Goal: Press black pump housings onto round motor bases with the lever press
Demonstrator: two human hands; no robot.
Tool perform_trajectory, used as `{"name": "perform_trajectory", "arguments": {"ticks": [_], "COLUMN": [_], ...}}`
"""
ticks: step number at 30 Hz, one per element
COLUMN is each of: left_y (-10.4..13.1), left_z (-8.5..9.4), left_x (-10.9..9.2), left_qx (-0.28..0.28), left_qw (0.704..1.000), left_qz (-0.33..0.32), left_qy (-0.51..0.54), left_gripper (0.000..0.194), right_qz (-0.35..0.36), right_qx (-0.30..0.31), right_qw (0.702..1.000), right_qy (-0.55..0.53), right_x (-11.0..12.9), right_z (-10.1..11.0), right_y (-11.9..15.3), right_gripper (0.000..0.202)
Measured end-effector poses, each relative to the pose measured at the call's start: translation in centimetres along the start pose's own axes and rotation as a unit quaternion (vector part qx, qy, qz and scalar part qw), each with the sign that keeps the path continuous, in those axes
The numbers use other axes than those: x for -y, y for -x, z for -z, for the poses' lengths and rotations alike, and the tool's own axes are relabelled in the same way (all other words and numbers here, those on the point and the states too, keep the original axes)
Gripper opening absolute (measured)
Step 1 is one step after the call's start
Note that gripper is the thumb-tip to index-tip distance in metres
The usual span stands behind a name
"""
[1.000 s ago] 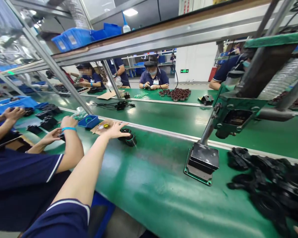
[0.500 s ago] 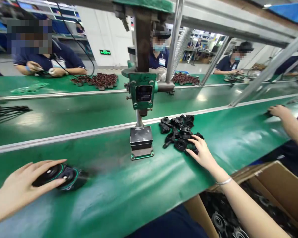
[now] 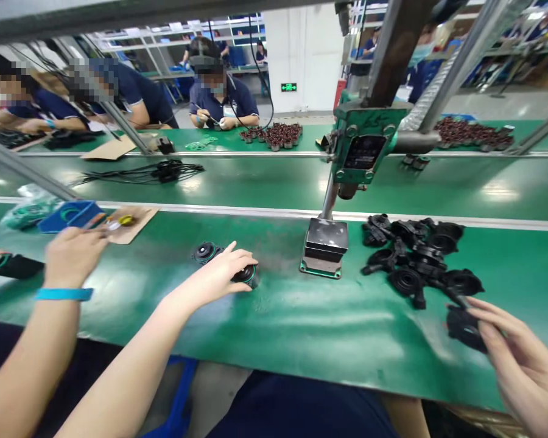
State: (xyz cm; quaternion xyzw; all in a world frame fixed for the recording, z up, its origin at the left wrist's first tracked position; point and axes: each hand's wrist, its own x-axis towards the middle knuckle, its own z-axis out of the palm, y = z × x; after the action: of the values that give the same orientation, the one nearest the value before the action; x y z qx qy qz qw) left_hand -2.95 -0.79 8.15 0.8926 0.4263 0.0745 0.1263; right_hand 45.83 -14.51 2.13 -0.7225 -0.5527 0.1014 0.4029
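My left hand (image 3: 221, 271) curls over a round black motor housing (image 3: 246, 275) with a green sealing ring, which stands on the green bench. Just beyond its fingers is a second round black housing (image 3: 205, 251) with a pale centre pin. My right hand (image 3: 514, 350) pinches a black plastic pump cover (image 3: 466, 328) between thumb and fingers, raised near the bench's right side. Left of that hand lies a heap of similar black covers (image 3: 406, 281). Between my hands stands a green bench press (image 3: 363, 146) over a dark metal block (image 3: 326, 240).
At left, a co-worker's hand with a blue wristband (image 3: 64, 294) reaches near a blue tray (image 3: 70, 216) and a piece of cardboard (image 3: 132, 225). Black cables (image 3: 164, 172) lie on the middle belt. Slanting metal posts (image 3: 456, 67) rise beside the press. Other people work across the line.
The view has swung left. My right hand has taken a black cover from the heap and drawn it toward me. My left hand stays on a housing, now with a second one beyond its fingers.
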Motion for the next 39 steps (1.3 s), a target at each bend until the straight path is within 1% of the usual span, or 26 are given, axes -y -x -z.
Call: {"name": "perform_trajectory", "arguments": {"ticks": [2,4,6,7,9,11,13,14,16,17,18,20,21,23,25,27,29,32,34,36,39], "left_y": [0.1,-0.2,-0.8,-1.3,-2.4,-3.6,-4.5,-4.9,-5.4,-5.6,-5.6,-5.6,-5.5,-5.3,-5.1,-5.0,-5.2,-5.5,-5.6,-5.6,-5.4], "left_z": [-0.3,-1.1,-2.4,-3.2,-4.7,-6.0,-6.9,-7.2,-7.7,-7.9,-8.2,-8.8,-9.1,-9.6,-10.1,-10.5,-10.9,-11.7,-12.1,-12.4,-12.7], "left_x": [-0.7,-2.0,-3.8,-4.9,-7.0,-8.7,-9.7,-9.9,-9.9,-9.7,-9.5,-9.1,-8.9,-8.6,-8.5,-8.5,-8.7,-8.8,-8.8,-8.9,-9.1], "left_qx": [-0.004,-0.003,0.0,0.002,-0.001,-0.006,-0.005,-0.003,-0.003,-0.01,-0.018,-0.034,-0.039,-0.039,-0.035,-0.031,-0.038,-0.075,-0.102,-0.115,-0.12], "left_qw": [1.0,0.999,0.998,0.996,0.988,0.974,0.957,0.951,0.944,0.943,0.944,0.942,0.94,0.931,0.916,0.902,0.898,0.901,0.897,0.89,0.883], "left_qz": [0.002,-0.006,-0.022,-0.035,-0.07,-0.112,-0.153,-0.165,-0.165,-0.151,-0.131,-0.092,-0.079,-0.061,-0.053,-0.057,-0.068,-0.074,-0.075,-0.079,-0.076], "left_qy": [0.013,0.031,0.061,0.083,0.14,0.199,0.245,0.261,0.286,0.295,0.303,0.32,0.33,0.357,0.395,0.426,0.434,0.421,0.424,0.434,0.448], "left_gripper": [0.042,0.043,0.046,0.047,0.052,0.057,0.063,0.066,0.074,0.078,0.083,0.093,0.094,0.088,0.084,0.086,0.09,0.093,0.093,0.09,0.086], "right_qz": [-0.001,0.001,0.031,0.049,0.074,0.093,0.149,0.187,0.256,0.278,0.296,0.323,0.333,0.343,0.352,0.368,0.383,0.405,0.425,0.439,0.448], "right_qx": [0.079,0.131,0.142,0.14,0.133,0.141,0.176,0.204,0.258,0.268,0.262,0.218,0.195,0.168,0.156,0.144,0.15,0.18,0.182,0.16,0.126], "right_qw": [0.996,0.989,0.986,0.986,0.987,0.985,0.973,0.961,0.931,0.921,0.916,0.916,0.917,0.918,0.916,0.91,0.901,0.888,0.88,0.878,0.878], "right_qy": [-0.047,-0.076,-0.077,-0.069,-0.048,-0.027,-0.003,0.012,0.043,0.057,0.072,0.095,0.102,0.105,0.113,0.127,0.137,0.12,0.106,0.103,0.111], "right_x": [1.1,2.0,2.4,2.5,2.8,3.2,4.1,4.6,5.8,6.3,6.7,7.2,7.4,7.5,7.5,7.5,7.3,6.3,5.5,4.7,3.8], "right_z": [-2.0,-4.9,-7.8,-8.8,-9.8,-9.3,-8.2,-7.7,-7.5,-7.7,-8.1,-9.2,-9.7,-10.3,-10.1,-9.5,-8.8,-8.4,-8.5,-8.7,-9.4], "right_y": [0.2,0.4,0.7,0.8,1.2,1.5,1.7,1.6,1.4,1.2,1.0,0.5,0.2,-0.1,-0.3,-0.1,0.0,-0.1,-0.4,-0.9,-1.6], "right_gripper": [0.044,0.046,0.045,0.043,0.04,0.037,0.039,0.043,0.047,0.047,0.045,0.036,0.032,0.024,0.019,0.023,0.029,0.033,0.033,0.035,0.041]}}
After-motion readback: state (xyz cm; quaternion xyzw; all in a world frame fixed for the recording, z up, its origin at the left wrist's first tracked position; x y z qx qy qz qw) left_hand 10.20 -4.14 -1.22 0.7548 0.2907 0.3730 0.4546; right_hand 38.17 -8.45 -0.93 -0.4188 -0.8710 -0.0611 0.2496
